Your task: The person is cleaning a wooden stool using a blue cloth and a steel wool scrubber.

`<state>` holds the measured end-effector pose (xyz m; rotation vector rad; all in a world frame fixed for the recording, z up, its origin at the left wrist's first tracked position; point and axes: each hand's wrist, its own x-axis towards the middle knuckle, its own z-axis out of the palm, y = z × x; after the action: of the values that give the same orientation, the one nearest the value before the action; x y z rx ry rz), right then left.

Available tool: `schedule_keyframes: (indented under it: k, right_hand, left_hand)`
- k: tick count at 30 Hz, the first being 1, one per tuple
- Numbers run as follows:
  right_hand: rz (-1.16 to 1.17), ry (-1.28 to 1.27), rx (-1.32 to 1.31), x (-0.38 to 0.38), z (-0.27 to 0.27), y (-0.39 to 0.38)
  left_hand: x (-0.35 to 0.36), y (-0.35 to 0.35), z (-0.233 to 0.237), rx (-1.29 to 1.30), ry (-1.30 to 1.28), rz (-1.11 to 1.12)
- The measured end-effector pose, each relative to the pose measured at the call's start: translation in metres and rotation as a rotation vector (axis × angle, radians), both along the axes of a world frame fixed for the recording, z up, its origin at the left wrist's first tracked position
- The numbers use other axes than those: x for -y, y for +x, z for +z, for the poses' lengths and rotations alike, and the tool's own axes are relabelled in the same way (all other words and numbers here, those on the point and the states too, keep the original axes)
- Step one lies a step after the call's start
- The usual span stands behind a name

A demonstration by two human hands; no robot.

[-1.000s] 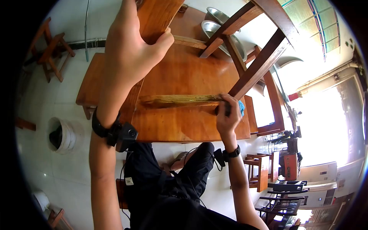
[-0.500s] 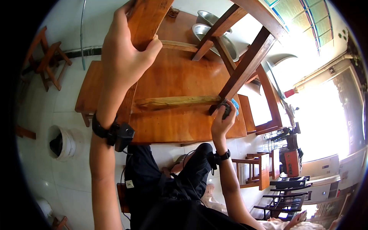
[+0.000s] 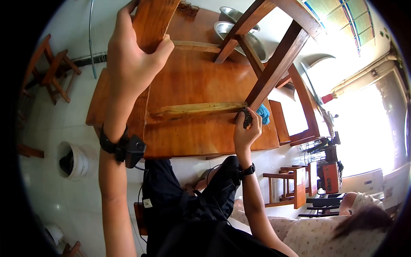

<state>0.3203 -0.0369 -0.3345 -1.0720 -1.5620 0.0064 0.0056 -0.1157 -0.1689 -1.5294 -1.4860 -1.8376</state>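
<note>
A wooden frame (image 3: 278,64) lies tilted over a brown wooden table (image 3: 201,81). My left hand (image 3: 135,64) is wrapped round a broad wooden piece (image 3: 154,23) at the upper left. Near the table's right part, my right hand (image 3: 248,128) pinches a dark, rough scrubbing pad (image 3: 245,118) against the joint of a frame leg and a pale-streaked wooden bar (image 3: 192,110). A crumpled blue cloth (image 3: 263,114) is just right of my right hand, behind the leg.
Metal bowls (image 3: 252,45) stand at the table's far side. A white bucket (image 3: 72,160) is on the floor at left, near a wooden chair (image 3: 55,75). Stools (image 3: 295,188) stand at right. Another person (image 3: 317,227) is at the lower right.
My right hand and the pad have moved slightly left and up along the joint. The other person has come further into view at the lower right. The camera view has shifted slightly.
</note>
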Motion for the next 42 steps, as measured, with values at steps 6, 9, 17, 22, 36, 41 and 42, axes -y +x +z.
schedule_keyframes:
  k: [6,9,17,22,36,41,42]
  right_hand:
    - [0.066,0.095,0.123,0.019,0.005,-0.022]
    - [-0.031,0.009,0.059,0.008,0.008,-0.013]
    - [-0.055,-0.007,0.031,0.009,0.015,-0.019]
    - [0.007,0.140,0.148,0.013,0.011,-0.025]
    - [0.025,-0.132,0.072,0.014,-0.015,0.011]
    - [0.112,-0.261,0.014,0.028,-0.015,0.025]
    - [0.117,-0.273,-0.024,0.028,-0.017,0.027]
  left_hand:
    - [-0.002,-0.001,0.000,0.030,0.000,-0.078]
    - [0.000,-0.003,-0.002,0.019,0.011,-0.073]
    - [-0.001,-0.002,0.000,0.069,-0.009,-0.111]
    - [-0.001,-0.005,-0.001,0.086,-0.043,-0.144]
    - [-0.002,-0.006,-0.002,-0.030,0.034,-0.073]
    - [-0.002,-0.007,-0.004,0.013,-0.014,-0.065]
    - [-0.002,-0.005,-0.003,0.009,-0.017,-0.072]
